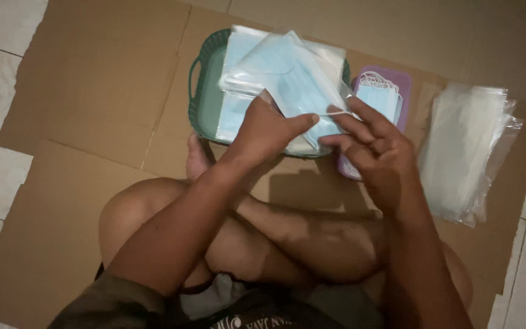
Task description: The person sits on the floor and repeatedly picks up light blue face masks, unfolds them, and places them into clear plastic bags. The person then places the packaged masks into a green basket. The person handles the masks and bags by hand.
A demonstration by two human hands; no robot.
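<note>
Person sits cross-legged on flattened cardboard (92, 97) on tiled floor. Left hand (269, 131) pinches clear bag with blue mask (293, 79) inside, grip closed on bag's lower edge, above green basket (199, 91) near cardboard's far edge. Right hand (375, 149), fingers loosely spread, touches white ear loop (thin elastic). Purple tray (400, 82) of masks beside basket. Stack of empty clear bags (467, 152) near cardboard's right edge.

Single head-worn camera, looking steeply down over crossed legs onto cardboard sheet (92, 91) on floor (close range, hands mid-frame).
</note>
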